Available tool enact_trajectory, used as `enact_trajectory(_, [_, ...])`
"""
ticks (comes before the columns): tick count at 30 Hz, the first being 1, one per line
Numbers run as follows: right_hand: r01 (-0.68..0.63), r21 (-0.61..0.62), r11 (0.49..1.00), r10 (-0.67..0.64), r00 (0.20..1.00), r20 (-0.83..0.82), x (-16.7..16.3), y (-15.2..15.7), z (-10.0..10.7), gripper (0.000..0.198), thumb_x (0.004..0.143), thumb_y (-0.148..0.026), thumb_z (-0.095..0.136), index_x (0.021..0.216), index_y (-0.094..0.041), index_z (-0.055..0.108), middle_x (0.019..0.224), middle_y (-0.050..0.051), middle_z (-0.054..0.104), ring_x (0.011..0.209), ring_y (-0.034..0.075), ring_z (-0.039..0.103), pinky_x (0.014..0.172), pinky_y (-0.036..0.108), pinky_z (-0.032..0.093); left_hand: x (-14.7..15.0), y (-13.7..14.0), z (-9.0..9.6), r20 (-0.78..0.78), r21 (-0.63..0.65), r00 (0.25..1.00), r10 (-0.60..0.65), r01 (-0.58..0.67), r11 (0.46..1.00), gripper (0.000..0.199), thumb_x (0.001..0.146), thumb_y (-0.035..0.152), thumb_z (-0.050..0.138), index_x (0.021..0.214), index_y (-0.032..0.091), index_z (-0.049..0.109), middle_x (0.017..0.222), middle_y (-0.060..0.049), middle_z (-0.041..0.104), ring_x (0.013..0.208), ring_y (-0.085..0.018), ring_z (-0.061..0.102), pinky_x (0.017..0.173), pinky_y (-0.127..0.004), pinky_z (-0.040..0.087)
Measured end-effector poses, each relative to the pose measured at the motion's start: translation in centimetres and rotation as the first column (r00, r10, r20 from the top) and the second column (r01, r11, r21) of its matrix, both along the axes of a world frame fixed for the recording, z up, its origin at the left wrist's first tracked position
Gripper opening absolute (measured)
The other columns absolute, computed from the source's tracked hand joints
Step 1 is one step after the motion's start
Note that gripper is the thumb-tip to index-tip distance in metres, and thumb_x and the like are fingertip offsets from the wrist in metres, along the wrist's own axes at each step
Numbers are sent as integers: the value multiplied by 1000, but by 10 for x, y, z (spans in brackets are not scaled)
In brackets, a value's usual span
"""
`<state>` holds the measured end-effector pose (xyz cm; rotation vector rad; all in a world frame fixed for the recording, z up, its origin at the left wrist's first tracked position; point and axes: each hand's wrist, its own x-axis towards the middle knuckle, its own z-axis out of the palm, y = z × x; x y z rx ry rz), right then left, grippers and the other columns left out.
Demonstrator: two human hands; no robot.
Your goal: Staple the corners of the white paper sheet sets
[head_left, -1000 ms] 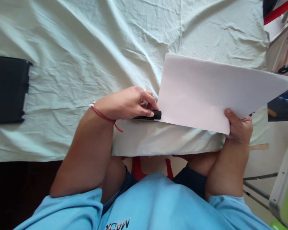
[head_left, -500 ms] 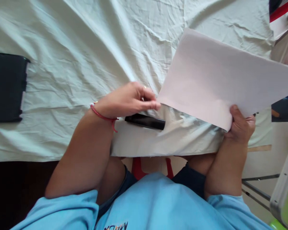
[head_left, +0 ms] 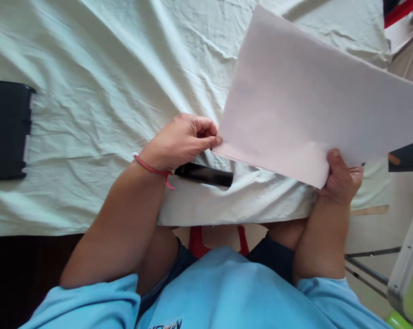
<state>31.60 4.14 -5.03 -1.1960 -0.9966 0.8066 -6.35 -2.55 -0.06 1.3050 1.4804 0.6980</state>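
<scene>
White paper (head_left: pixel 295 96), perhaps more than one sheet, is held up at a slant over the right part of the table. My right hand (head_left: pixel 341 176) grips its near edge, thumb on top and the other fingers hidden beneath. At the paper's left corner, my left hand (head_left: pixel 189 139) pinches the edge between thumb and fingers. Close under my left wrist, a glossy black bar-shaped object (head_left: pixel 206 174) lies on the cloth; I cannot make out what it is.
A pale, wrinkled cloth (head_left: pixel 106 91) covers the table. At the far left lies a flat black case-like object (head_left: pixel 7 130). A red stool (head_left: pixel 196 242) shows below the table's front edge. A metal-framed chair (head_left: pixel 398 274) stands at the lower right.
My left fingers have closed on the paper's left corner, where they were just beside it before. The paper's far edge has risen and the sheet has shifted slightly left.
</scene>
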Motion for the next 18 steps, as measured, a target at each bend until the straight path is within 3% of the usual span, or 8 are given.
enact_trajectory(4, [41,-62,997,-38,998,55,-4,0,-1,53,62,-46,108,95,-16,80,107,6,83,113,21,81,131,48,62,0,1,0,-82,13,996,19,-18,1000,38,97,43,70,67,24,57,62,2,50,60,-15,45,60,-30,35])
enact_trajectory(12, [-7,-48,999,7,1000,8,-3,1,-1,56,61,-46,108,102,-19,81,110,4,84,119,22,82,137,49,57,2,3,0,12,-15,999,-48,49,999,32,85,45,79,73,22,61,70,2,56,69,-15,52,66,-28,37])
enact_trajectory(18, [24,-43,999,-23,1000,10,-4,2,-2,54,60,-47,107,98,-18,81,111,5,83,121,24,81,139,52,56,0,0,-3,-42,29,999,2,0,1000,45,97,52,69,66,23,56,64,1,50,66,-15,47,65,-29,35])
